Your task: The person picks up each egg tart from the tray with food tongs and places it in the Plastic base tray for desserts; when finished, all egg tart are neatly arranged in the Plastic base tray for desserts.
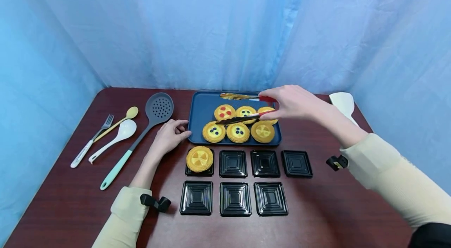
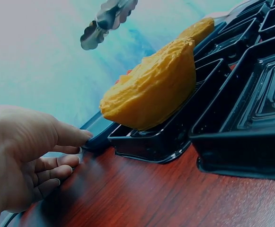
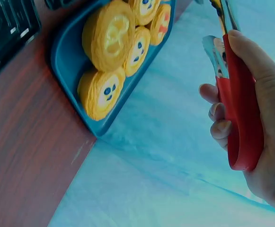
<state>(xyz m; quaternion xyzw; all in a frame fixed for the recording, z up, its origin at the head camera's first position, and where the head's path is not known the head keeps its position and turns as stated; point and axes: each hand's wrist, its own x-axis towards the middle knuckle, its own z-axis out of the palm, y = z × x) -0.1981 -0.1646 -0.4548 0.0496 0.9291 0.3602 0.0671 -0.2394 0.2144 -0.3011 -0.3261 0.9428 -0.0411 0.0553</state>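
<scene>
My right hand (image 1: 292, 101) grips red-handled metal tongs (image 3: 243, 109) above a blue tray (image 1: 202, 103). The tongs' arms stand apart with nothing between them. Under them, tarts lie in two rows, including a red-dotted tart (image 1: 224, 112), a blue-dotted tart (image 1: 213, 132) and a tart with yellow pieces (image 1: 262, 132). My left hand (image 1: 170, 136) rests at the tray's left edge, its fingers loosely bent and the thumb touching the rim. Beside it, another tart (image 2: 151, 85) sits tilted in a black square container (image 2: 146, 144).
More black containers (image 1: 233, 164) stand in two rows before the tray. At left lie a slotted skimmer (image 1: 159, 108), a white ladle (image 1: 125, 130), a yellow spoon (image 1: 132, 113) and a fork (image 1: 82, 154). A white spatula (image 1: 343, 105) lies at right, and a curtain (image 1: 211, 25) hangs behind the table.
</scene>
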